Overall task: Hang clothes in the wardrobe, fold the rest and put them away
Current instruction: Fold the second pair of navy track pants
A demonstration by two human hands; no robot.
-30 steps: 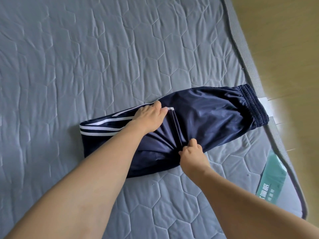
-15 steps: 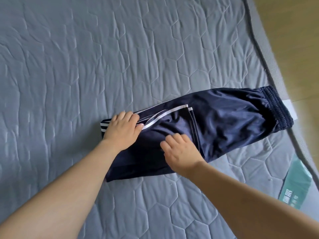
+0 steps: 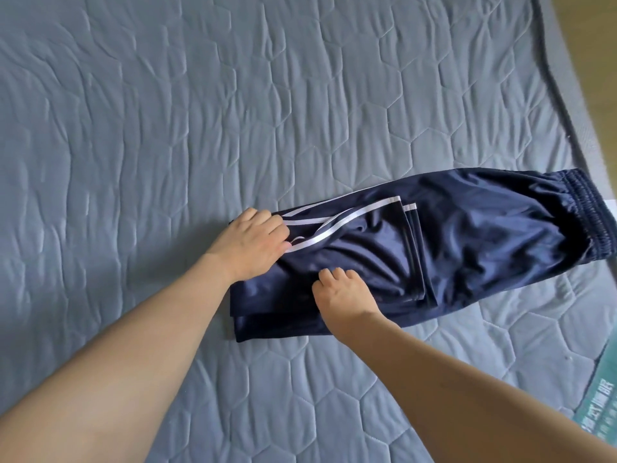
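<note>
A pair of navy track pants (image 3: pixel 467 235) with white side stripes lies folded on the grey quilted mattress (image 3: pixel 200 111). Its elastic waistband (image 3: pixel 581 215) points to the right edge, and the leg hems are laid back over the middle. My left hand (image 3: pixel 250 243) rests on the folded left end, fingers curled onto the striped fabric. My right hand (image 3: pixel 344 295) is near the front edge of the fold, fingers bent down into the cloth. Both hands touch the pants.
The mattress border (image 3: pixel 561 95) runs down the right side, with wooden floor (image 3: pixel 597 35) beyond it. A green printed label (image 3: pixel 597 406) lies at the lower right corner. A small white tag (image 3: pixel 612 208) sticks out by the waistband.
Both hands have let the leg hems down and slid left along the folded leg. The left hand now sits at the fold's left end, the right hand near its front edge.
</note>
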